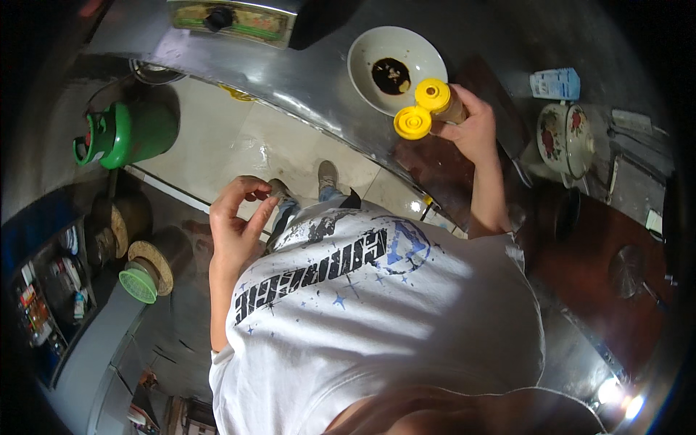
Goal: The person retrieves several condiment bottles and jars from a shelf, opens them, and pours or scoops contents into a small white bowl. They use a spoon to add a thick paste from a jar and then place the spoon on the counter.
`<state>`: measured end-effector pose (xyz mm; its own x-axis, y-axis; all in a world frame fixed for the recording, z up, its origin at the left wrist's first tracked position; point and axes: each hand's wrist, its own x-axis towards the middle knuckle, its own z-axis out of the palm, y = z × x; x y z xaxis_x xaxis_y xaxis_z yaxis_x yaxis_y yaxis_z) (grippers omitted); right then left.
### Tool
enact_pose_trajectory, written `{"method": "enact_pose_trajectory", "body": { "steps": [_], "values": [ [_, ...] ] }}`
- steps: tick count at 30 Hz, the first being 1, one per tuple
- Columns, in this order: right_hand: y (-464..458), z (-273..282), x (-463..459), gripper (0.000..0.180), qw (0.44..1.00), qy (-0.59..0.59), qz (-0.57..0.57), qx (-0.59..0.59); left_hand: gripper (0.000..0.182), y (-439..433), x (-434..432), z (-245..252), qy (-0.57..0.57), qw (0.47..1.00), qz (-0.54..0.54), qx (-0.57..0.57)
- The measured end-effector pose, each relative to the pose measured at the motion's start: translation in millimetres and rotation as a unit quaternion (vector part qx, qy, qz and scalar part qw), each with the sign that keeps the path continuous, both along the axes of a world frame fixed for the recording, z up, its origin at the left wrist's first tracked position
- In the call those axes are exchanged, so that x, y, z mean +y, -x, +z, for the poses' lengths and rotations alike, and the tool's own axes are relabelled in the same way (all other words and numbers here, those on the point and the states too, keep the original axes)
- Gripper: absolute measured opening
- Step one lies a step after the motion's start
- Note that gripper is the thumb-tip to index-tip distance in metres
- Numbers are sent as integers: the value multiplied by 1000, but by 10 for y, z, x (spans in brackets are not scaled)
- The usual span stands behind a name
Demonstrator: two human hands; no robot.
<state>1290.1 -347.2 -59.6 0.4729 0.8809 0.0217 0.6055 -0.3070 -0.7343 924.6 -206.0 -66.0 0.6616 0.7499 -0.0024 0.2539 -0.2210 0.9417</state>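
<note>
My right hand (474,122) grips a squeeze bottle (454,110) whose yellow flip-top cap (433,95) faces up, its lid (412,123) swung back. The bottle is at the near right rim of a white bowl (361,54) on the metal counter. Dark brown sauce (389,75) with small pale pieces lies in the bottom of the bowl. In front of my body, over the floor, my left hand (239,212) hangs with fingers curled and apart, holding nothing that I can see.
A stove (244,23) with a black knob stands at the top left. A green gas cylinder (144,133) is on the floor to the left. Beyond my right hand are a cleaver-like dark blade, a flowered enamel pot (555,138) and a blue-white packet (555,84).
</note>
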Motion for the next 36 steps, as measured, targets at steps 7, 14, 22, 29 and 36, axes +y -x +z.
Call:
{"method": "enact_pose_trajectory", "body": {
  "steps": [7,14,22,29,36],
  "values": [
    [658,13,585,66,985,-127,98,55,24,285,62,191,-59,998,28,12],
    [2062,-138,1460,58,900,-98,349,241,71,821,123,299,-105,987,96,-73],
    [4017,96,2079,51,807,-52,550,207,60,2425,133,315,120,911,236,-317],
    [5199,194,2470,49,719,-70,668,179,42,3348,70,221,177,836,324,-406],
    [6133,115,3059,49,656,-48,727,196,37,4007,398,96,112,807,417,-403]
  ]
}}
